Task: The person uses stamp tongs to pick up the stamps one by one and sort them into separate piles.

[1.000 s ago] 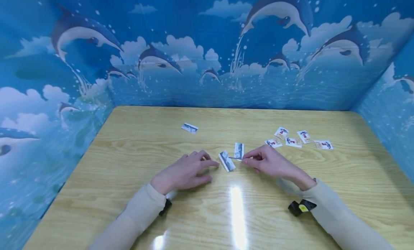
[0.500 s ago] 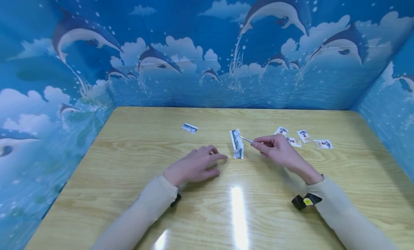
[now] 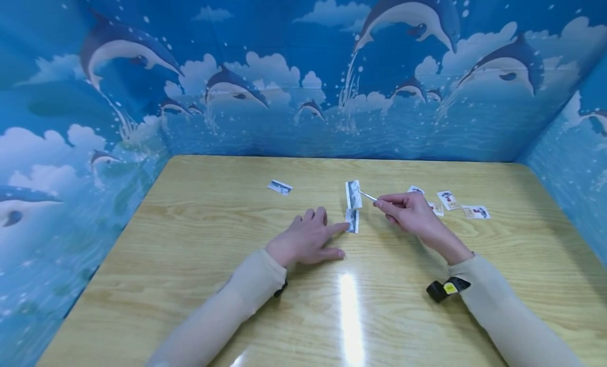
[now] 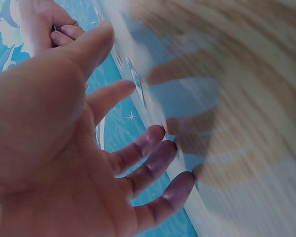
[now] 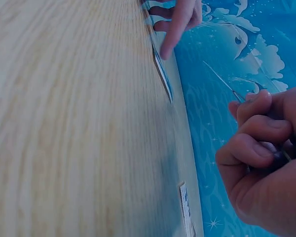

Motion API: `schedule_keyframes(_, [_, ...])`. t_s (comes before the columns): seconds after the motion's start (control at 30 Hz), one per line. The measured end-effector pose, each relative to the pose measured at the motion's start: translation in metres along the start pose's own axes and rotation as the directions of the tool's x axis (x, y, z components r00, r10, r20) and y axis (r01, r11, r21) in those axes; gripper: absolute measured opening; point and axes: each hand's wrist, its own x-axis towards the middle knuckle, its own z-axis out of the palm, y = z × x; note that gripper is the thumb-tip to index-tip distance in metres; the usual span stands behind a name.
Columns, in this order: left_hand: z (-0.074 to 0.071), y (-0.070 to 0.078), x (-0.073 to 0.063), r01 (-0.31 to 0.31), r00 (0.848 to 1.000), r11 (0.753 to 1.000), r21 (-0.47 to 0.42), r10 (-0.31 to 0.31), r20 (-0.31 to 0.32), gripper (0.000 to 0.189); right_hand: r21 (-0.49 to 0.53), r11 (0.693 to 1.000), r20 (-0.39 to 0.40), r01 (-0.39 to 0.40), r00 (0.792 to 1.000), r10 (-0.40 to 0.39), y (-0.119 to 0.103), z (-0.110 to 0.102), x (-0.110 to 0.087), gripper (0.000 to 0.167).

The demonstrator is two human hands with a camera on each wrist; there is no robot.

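My right hand (image 3: 409, 215) pinches slim silver tweezers (image 3: 368, 196), whose tip meets the right edge of a small grey-and-white picture card (image 3: 353, 193). That card stands in line just beyond a second, similar card (image 3: 352, 224), their ends close together. My left hand (image 3: 310, 238) lies low over the table with fingers spread, its index fingertip on the nearer card. In the right wrist view, the tweezers (image 5: 222, 77) stick out from the curled fingers. The left wrist view shows the left palm (image 4: 64, 148) and its fingertips close to the wood.
Another grey-and-white card (image 3: 280, 187) lies alone at the back left. Several small cards with red and blue figures, such as one card (image 3: 447, 200), lie at right, some partly hidden by the right hand. A dolphin-print curtain (image 3: 303, 93) borders the wooden table (image 3: 189, 219).
The card at the tweezers has moved away toward the back and turned straight, from beside the other card to beyond it. My left hand has slid right onto the nearer card.
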Motion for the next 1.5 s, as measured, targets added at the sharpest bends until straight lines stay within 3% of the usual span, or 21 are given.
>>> schedule_keyframes(0.27, [0.003, -0.004, -0.006, -0.008, 1.000, 0.999, -0.031, 0.008, -0.004, 0.062, 0.017, 1.000, -0.004, -0.011, 1.000, 0.011, 0.001, 0.004, 0.006, 0.039])
schedule_keyframes(0.53, [0.006, -0.004, -0.016, -0.015, 0.999, 0.999, -0.047, 0.013, -0.035, 0.058, 0.020, 1.000, 0.046, -0.014, 0.999, 0.013, -0.006, 0.011, 0.013, 0.037])
schedule_keyframes(1.2, [0.009, -0.005, -0.016, -0.014, 0.999, 0.999, -0.033, 0.012, -0.047, 0.057, -0.003, 1.000, 0.116, -0.025, 0.993, 0.025, -0.022, 0.027, 0.063, 0.038])
schedule_keyframes(1.5, [0.009, -0.005, -0.015, -0.011, 0.999, 1.000, -0.016, 0.010, -0.045, 0.057, -0.103, 0.995, 0.187, 0.010, 0.982, 0.009, -0.026, 0.032, 0.086, 0.036])
